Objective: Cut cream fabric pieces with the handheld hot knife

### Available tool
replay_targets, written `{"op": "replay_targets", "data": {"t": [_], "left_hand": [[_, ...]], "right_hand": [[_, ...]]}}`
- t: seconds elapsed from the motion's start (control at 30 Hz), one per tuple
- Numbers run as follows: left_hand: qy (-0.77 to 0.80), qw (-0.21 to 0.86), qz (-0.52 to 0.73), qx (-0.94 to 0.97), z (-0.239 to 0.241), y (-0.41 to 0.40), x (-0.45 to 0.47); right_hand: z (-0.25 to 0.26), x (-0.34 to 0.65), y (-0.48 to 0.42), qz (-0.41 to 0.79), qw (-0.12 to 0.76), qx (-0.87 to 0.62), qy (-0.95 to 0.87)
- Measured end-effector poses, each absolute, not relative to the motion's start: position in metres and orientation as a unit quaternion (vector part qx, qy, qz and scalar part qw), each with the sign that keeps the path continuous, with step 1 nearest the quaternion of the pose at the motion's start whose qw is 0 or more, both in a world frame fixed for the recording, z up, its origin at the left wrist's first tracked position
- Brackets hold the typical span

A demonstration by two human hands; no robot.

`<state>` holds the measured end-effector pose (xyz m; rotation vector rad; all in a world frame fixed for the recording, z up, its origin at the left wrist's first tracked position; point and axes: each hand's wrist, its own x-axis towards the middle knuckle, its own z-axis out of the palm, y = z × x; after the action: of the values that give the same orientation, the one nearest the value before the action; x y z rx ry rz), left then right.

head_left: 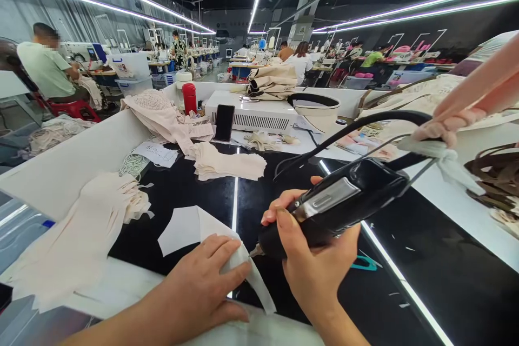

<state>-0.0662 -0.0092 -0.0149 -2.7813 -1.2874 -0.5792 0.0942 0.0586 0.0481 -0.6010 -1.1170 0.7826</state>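
Observation:
My right hand (316,259) is wrapped round a black corded handheld power tool (344,211) with a silver plate on its side. The tool is tilted, its small metal tip down at the left, close to the edge of a pale cut fabric piece (214,224). On that piece lies my left hand (211,275), fingers stretched over it and thumb apart. A narrow pale strip (259,286) curves down from the piece beside my left fingertips. What the left palm covers is hidden. Close to my right wrist, a teal-handled small tool (365,263) rests on the black tabletop (389,281).
Knotted pink cloth (446,124) hangs at the tool's cord. Stacked beige pieces (231,162) lie ahead, with a larger pile (77,232) at the left. A phone (224,122) leans on a white vented box (255,111) near a red bottle (189,98). People sew beyond.

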Motion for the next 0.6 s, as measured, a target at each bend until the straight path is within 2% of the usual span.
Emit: {"op": "replay_targets", "data": {"t": [0.6], "left_hand": [[-0.415, 0.006, -0.171, -0.894, -0.021, -0.009, -0.064]], "right_hand": [[0.047, 0.083, 0.071, 0.356, 0.738, -0.285, -0.496]]}}
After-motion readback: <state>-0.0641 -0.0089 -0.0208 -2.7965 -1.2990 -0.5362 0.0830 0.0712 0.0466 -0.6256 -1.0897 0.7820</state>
